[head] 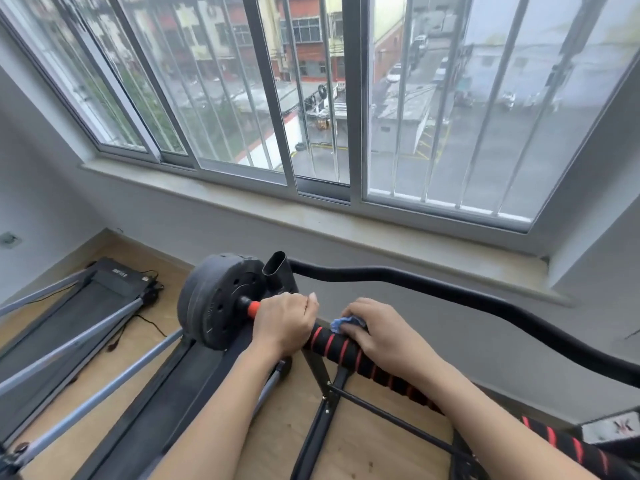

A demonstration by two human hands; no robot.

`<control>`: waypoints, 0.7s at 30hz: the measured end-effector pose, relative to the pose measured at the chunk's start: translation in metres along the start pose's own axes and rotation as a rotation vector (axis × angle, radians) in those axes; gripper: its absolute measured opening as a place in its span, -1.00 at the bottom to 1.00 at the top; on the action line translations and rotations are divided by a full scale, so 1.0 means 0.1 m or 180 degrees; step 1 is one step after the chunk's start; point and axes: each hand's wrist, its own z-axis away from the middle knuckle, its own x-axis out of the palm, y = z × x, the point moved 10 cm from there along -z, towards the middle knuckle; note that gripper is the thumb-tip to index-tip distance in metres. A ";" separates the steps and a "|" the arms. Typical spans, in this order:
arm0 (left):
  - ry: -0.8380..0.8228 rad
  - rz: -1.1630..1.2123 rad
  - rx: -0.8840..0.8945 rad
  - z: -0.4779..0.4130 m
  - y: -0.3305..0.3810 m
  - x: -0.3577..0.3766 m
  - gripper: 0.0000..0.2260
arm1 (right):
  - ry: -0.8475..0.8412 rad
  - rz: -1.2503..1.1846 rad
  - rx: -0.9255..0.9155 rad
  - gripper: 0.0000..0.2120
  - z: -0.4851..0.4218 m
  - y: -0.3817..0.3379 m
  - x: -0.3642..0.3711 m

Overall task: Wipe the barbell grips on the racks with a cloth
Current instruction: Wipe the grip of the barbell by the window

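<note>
A barbell lies across a black rack, its grip [337,346] wrapped in black foam with red spiral stripes. My left hand [282,323] grips the bar just inside the dark weight plate [216,299], next to a red collar [254,309]. My right hand [375,332] presses a small blue cloth [343,323] onto the top of the grip, fingers curled over it. Most of the cloth is hidden under my fingers. The grip runs on to the lower right under my right forearm.
A black curved rack tube [450,282] runs behind the bar. The rack's upright post [277,271] stands by the plate. A folded treadmill [86,323] with grey rails lies on the wood floor at left. A window sill and barred window fill the wall ahead.
</note>
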 end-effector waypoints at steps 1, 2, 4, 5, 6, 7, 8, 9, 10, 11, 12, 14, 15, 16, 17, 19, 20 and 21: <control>0.0028 0.0106 -0.0054 0.01 -0.02 0.00 -0.45 | -0.0038 0.0152 0.0075 -0.89 0.04 0.03 0.01; 0.0083 0.0183 -0.0072 0.03 -0.03 -0.01 -0.47 | -0.0064 0.0226 0.0124 -0.88 0.07 0.05 0.02; 0.0175 0.0295 -0.0129 0.06 -0.06 -0.02 -0.50 | -0.0064 0.0301 0.0102 -0.86 0.11 0.00 0.04; 0.0204 0.0304 -0.0134 0.08 -0.07 -0.02 -0.49 | -0.0056 0.0351 0.0042 -0.85 0.12 -0.06 0.05; 0.0219 0.0269 -0.0121 0.09 -0.07 -0.01 -0.47 | -0.0049 0.0395 -0.0041 -0.85 0.13 -0.11 0.05; 0.0204 0.0198 -0.0120 0.09 -0.07 0.00 -0.44 | -0.0039 0.0420 -0.0143 -0.85 0.13 -0.16 0.06; 0.0186 0.0123 -0.0117 0.09 -0.06 0.00 -0.41 | -0.0036 0.0426 -0.0241 -0.86 0.13 -0.20 0.06; 0.0166 0.0071 -0.0115 0.08 -0.05 -0.01 -0.39 | -0.0046 0.0407 -0.0324 -0.87 0.13 -0.22 0.07; 0.0118 0.0008 -0.0103 0.07 -0.03 -0.01 -0.34 | -0.0059 0.0367 -0.0388 -0.88 0.12 -0.23 0.07; 0.0036 -0.0127 -0.0028 0.06 0.00 0.01 -0.27 | -0.0066 0.0321 -0.0455 -0.89 0.12 -0.25 0.07; -0.0092 -0.0298 0.0072 0.06 0.03 0.05 -0.19 | -0.0081 0.0274 -0.0532 -0.89 0.12 -0.27 0.07; -0.0383 -0.0446 0.0152 0.01 0.02 0.12 -0.12 | -0.0121 0.0167 -0.0728 -0.89 0.13 -0.36 0.09; -0.0551 -0.0451 0.0178 -0.02 0.02 0.14 -0.17 | -0.0129 0.0132 -0.0802 -0.89 0.14 -0.40 0.10; -0.0736 -0.0449 0.0229 -0.05 0.04 0.17 -0.30 | -0.0112 0.0119 -0.0826 -0.89 0.14 -0.41 0.09; -0.0898 -0.0443 0.0277 -0.06 0.09 0.18 -0.44 | -0.0070 0.0122 -0.0797 -0.90 0.13 -0.39 0.08; -0.1048 -0.0334 0.0255 -0.09 0.16 0.15 -0.55 | 0.0034 0.0162 -0.0691 -0.92 0.12 -0.34 0.04; -0.1079 -0.0284 0.0210 -0.10 0.17 0.13 -0.54 | 0.0062 0.0214 -0.0671 -0.92 0.12 -0.33 0.03; -0.1062 -0.0275 0.0177 -0.11 0.16 0.13 -0.53 | 0.0062 0.0273 -0.0670 -0.92 0.13 -0.32 0.03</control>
